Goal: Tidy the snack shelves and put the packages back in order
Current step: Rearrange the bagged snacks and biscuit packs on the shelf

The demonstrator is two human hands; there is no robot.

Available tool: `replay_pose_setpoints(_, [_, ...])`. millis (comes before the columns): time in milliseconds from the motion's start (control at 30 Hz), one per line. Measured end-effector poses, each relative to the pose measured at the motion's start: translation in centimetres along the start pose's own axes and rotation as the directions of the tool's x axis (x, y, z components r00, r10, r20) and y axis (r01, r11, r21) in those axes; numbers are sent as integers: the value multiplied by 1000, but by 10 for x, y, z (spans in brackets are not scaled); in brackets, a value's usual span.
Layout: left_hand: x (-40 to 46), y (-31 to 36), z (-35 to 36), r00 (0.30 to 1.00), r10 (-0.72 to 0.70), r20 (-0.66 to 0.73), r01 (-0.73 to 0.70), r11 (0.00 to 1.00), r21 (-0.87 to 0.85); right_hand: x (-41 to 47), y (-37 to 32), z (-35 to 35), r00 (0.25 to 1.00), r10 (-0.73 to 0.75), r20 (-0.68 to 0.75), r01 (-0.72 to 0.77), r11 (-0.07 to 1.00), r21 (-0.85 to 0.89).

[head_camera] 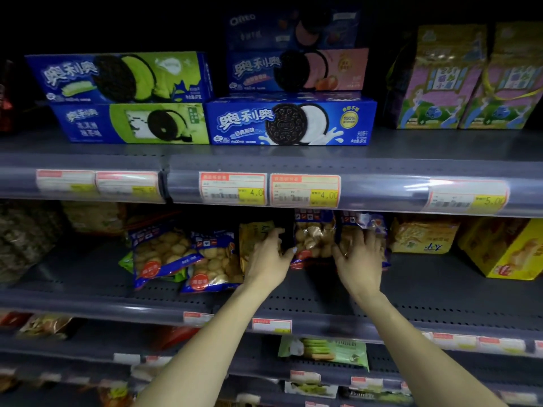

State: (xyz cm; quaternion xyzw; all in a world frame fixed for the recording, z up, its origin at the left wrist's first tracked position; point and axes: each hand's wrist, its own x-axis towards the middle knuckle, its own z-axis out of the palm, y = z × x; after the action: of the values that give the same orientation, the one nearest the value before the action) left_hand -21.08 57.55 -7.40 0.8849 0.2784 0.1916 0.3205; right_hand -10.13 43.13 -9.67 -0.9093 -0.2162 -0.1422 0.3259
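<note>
The place is a shop aisle, and it is quite dark. Grey metal shelves fill the whole view, one above the other. The top shelf (pixel 411 145) and the middle shelf (pixel 426 292) have rows of small holes in them. Along each front edge runs a shiny clear plastic strip (pixel 382 186) that catches a bit of light. Behind the strip sit white and red price tags (pixel 305 190) with yellow corners. The back of the shelves is black shadow.

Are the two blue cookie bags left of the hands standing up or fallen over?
Fallen over. Both blue cookie bags lean back on the middle shelf, fronts tilted upward.
</note>
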Motion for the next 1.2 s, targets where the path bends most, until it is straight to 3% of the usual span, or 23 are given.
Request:
replay_pose_setpoints(100, [-11, -25, -28, 998, 45, -44, -45, 999, -3, -16, -32, 7, 989, -47, 140, 14, 975, 223])
replay_pose_setpoints(200, [-20, -55, -60, 983, 67, -172, -64, 998, 23, -33, -69, 19, 938, -34, 345, -105, 921, 375])
replay_pose_setpoints(367, [-26, -108, -111, 914, 100, -392, -27, 982, 188, -68, -120, 45, 795, -38, 605, -243, 894, 376])
replay_pose_setpoints(433, [-26, -124, -124, 894, 75, -441, 54, 960, 273, -76, -132, 54, 779, -19, 627, -264, 896, 356])
replay_pose_setpoints(533, [-27, -137, -134, 877, -86, -472, 267, 905, 332, -78, -143, 65, 778, 14, 628, -278, 904, 324])
replay_pose_setpoints(667, [-24, -143, -141, 849, -383, -365, 467, 866, 177, -77, -149, 80, 777, 49, 627, -308, 899, 311])
replay_pose_setpoints(767, [-21, -145, -140, 825, -502, -258, 514, 857, -27, -77, -152, 93, 788, 69, 612, -337, 881, 333])
replay_pose_setpoints(1067, [-21, -146, -148, 797, -572, -193, 485, 797, -359, -64, -166, 119, 763, 219, 609, -498, 799, 337])
replay_pose_setpoints(1200, [-21, -153, -148, 806, -586, -86, 469, 721, -510, -58, -170, 118, 720, 243, 650, -622, 642, 449])
